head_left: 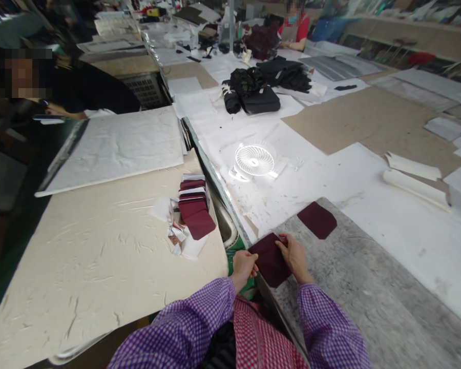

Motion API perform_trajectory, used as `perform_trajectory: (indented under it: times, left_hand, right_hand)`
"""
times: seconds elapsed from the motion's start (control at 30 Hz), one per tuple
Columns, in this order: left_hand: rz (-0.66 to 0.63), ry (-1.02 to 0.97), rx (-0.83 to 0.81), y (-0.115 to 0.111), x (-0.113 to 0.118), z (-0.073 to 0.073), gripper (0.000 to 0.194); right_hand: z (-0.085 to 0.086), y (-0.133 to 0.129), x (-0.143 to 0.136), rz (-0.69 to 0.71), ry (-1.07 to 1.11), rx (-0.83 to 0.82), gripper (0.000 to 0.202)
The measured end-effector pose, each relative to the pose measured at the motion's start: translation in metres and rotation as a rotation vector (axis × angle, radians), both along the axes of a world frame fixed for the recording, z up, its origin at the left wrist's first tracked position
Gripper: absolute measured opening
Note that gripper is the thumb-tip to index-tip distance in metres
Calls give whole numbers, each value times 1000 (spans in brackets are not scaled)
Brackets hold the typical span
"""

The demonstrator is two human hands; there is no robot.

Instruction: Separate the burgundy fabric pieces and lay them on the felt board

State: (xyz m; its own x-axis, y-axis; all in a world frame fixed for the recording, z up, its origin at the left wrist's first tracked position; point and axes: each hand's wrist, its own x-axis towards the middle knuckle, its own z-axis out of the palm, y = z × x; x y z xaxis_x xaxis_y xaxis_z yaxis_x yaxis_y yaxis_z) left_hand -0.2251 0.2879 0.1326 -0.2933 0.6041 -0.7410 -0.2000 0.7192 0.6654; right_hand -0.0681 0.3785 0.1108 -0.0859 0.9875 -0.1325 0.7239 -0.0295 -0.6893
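A dark maroon fabric piece (272,262) with cut corners lies at the near edge of the grey board (353,271), between my two hands. My left hand (245,266) pinches its left edge with thumb and fingers. On the upper right edge, my right hand (292,256) grips the same piece, fingertips closed on it. A second maroon piece (317,220) rests flat on the board, beyond my right hand. To the left, a fanned stack of maroon and white pieces (195,210) sits on the cream-covered table beside crumpled paper scraps (179,238).
A white fan (254,160) lies on the white-covered table. Behind it are folded black fabrics (259,89). Rolled paper strips (417,187) lie at right. A gap with a white curved rail (228,228) separates the tables. One person leans in at left; another stands at the back.
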Motion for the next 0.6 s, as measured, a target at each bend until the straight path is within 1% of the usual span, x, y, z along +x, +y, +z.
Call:
perform_trajectory:
  times: [0.17,0.27,0.37,0.6]
  left_hand:
    - [-57,90,18,-2,2,4,26]
    - [-130,181,57,-5,2,7,27]
    - [-183,244,39,-7,2,8,27]
    - [-192,236,-32,-5,3,1,28]
  right_hand:
    - [-5,3,2,29,-15,2,34]
    - [-7,3,3,38,-23,1,38]
    - [-7,0,2,41,-45,11,39]
    - [-5,-4,-2,62,-143,24,35]
